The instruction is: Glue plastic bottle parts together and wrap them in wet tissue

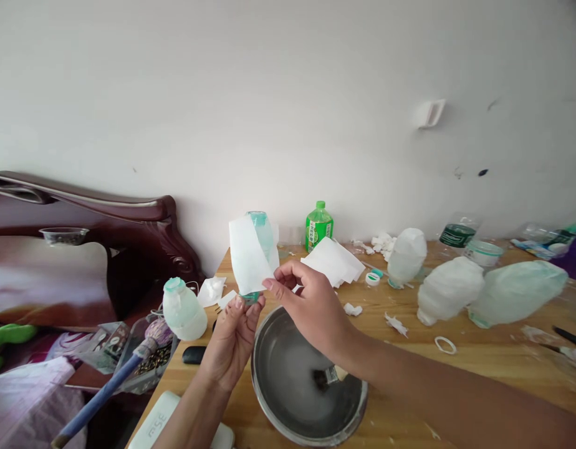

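My left hand [237, 333] grips a teal-tinted clear bottle [264, 236] by its lower end, upright above the table's left part. A white paper sheet [248, 254] lies against the side of the bottle and covers much of it. At the sheet's lower right corner, my right hand [307, 296] pinches the paper between thumb and finger. Below both hands stands a metal bowl [260, 386] of cloudy liquid, with a brush [332, 374] resting in it. A stack of white paper [332, 260] lies behind my right hand.
A green bottle [319, 226] stands by the wall. Paper-covered bottles [449, 290] are at the right, and another covered bottle [184, 312] is at the left edge. A white ring [445, 345], paper scraps [396, 324] and a white device [159, 418] lie on the wooden table [386, 415].
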Demonstrator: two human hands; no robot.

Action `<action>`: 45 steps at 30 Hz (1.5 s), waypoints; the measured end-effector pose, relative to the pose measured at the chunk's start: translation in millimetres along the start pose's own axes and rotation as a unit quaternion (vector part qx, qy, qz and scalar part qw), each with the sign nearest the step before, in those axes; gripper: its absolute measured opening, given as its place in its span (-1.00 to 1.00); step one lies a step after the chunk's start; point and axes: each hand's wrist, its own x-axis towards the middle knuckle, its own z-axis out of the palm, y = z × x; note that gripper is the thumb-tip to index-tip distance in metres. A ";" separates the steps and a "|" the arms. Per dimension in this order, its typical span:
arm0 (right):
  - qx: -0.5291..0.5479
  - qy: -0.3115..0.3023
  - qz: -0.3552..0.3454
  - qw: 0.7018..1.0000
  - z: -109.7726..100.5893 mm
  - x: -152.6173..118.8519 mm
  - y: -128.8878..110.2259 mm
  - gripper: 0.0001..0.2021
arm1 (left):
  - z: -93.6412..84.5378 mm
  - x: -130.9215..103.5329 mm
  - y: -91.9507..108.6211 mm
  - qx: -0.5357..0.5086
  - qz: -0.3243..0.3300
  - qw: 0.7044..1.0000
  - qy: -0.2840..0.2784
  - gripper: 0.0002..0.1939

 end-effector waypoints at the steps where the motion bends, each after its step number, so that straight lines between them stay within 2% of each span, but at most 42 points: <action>1: 0.002 -0.002 0.001 1.000 -0.4 1.0 0.2 -0.84 | -0.2 -0.1 0.2 0.000 0.002 1.000 0.004 -0.91; 6: -0.005 -0.002 0.003 1.000 -2.8 7.8 -0.3 -0.84 | -1.9 -0.4 1.6 0.013 -0.010 1.000 -0.003 -0.93; 10: -0.016 -0.005 0.002 1.000 -2.8 4.7 1.4 -0.81 | -0.1 -1.6 2.6 0.020 -0.025 0.999 0.014 -0.90; 12: -0.008 0.036 -0.013 0.999 -2.8 0.5 5.2 -0.77 | 1.5 -2.0 3.3 0.021 -0.025 0.999 0.024 -0.88; 15: 0.025 0.138 -0.017 0.990 -5.8 -0.8 14.0 -0.68 | 3.2 -1.8 4.5 0.019 -0.024 0.999 0.033 -0.89; 16: 0.039 0.142 -0.004 0.989 -7.6 1.1 17.0 -0.64 | 3.6 -1.5 4.9 0.020 -0.027 0.999 0.035 -0.89; 17: 0.052 0.121 0.013 0.991 -9.6 3.9 19.6 -0.60 | 3.9 -1.1 5.2 0.021 -0.031 0.999 0.037 -0.90; 20: 0.099 0.000 0.073 0.992 -14.1 14.4 24.1 -0.51 | 3.8 0.2 5.9 0.027 -0.032 0.998 0.044 -0.90; 22: 0.130 -0.034 0.104 0.985 -14.9 20.2 24.2 -0.50 | 3.0 0.9 6.0 0.035 -0.032 0.998 0.043 -0.89; 27: 0.145 -0.002 0.120 0.982 -13.4 28.4 23.1 -0.62 | 0.1 1.0 5.9 0.049 -0.050 0.997 0.037 -0.83; 31: 0.132 0.011 0.112 0.985 -13.8 29.0 26.1 -0.71 | 1.2 1.7 6.3 0.038 -0.036 0.997 0.051 -0.81; 39: 0.047 -0.018 -0.017 0.999 -7.2 18.1 22.6 -0.82 | 5.8 1.8 5.7 0.027 -0.007 0.998 0.058 -0.80; 42: 0.041 -0.035 -0.032 0.998 -7.0 19.0 20.2 -0.84 | 3.5 1.5 3.8 0.040 -0.001 0.998 0.053 -0.79; 45: 0.070 -0.044 -0.013 0.996 -9.0 22.1 18.5 -0.83 | 0.0 1.8 1.8 0.047 0.014 0.998 0.028 -0.88</action>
